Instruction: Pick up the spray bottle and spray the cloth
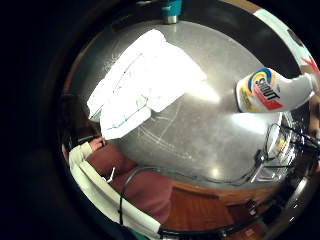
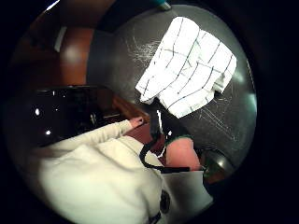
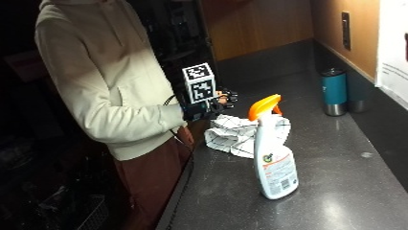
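A white spray bottle [image 3: 275,160] with an orange trigger head stands upright on the dark counter [image 3: 338,201], toward its near end. In the little finger side palm view its label shows on the bottle [image 1: 272,90]. A white cloth [image 3: 237,134] with thin dark check lines lies crumpled near the counter's edge, beyond the bottle. My gloved right hand [image 3: 213,104] hovers above the cloth's edge, fingers relaxed and holding nothing. Both palm views look down on the cloth [image 1: 142,82] [image 2: 189,67]. The bottle stands apart from my hand.
A teal tumbler [image 3: 333,92] with a steel base stands farther back by the wall, with a darker cup [image 3: 357,100] beside it. The person in a cream hoodie stands at the counter's edge, their bare hand [image 2: 136,122] held low by the body.
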A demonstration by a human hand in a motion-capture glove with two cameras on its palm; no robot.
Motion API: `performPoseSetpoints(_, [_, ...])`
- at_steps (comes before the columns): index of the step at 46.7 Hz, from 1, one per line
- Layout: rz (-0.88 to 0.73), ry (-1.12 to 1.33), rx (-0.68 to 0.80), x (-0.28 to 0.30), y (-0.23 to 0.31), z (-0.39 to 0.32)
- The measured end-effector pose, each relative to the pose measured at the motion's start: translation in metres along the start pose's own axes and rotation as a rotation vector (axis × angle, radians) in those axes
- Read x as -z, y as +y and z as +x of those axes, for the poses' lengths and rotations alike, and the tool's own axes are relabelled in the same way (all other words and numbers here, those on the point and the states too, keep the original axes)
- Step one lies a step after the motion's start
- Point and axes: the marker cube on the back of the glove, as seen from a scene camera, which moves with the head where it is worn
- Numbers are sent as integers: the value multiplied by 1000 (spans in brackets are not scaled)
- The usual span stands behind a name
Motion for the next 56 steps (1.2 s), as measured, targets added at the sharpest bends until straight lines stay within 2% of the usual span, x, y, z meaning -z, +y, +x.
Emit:
performPoseSetpoints(11, [165,-15,-7,21,23,20])
performPoseSetpoints(34, [480,-124,-148,64,82,107])
performPoseSetpoints(49, [651,-236,-278,86,82,184])
performPoseSetpoints(56, [701,-311,-301,83,73,196])
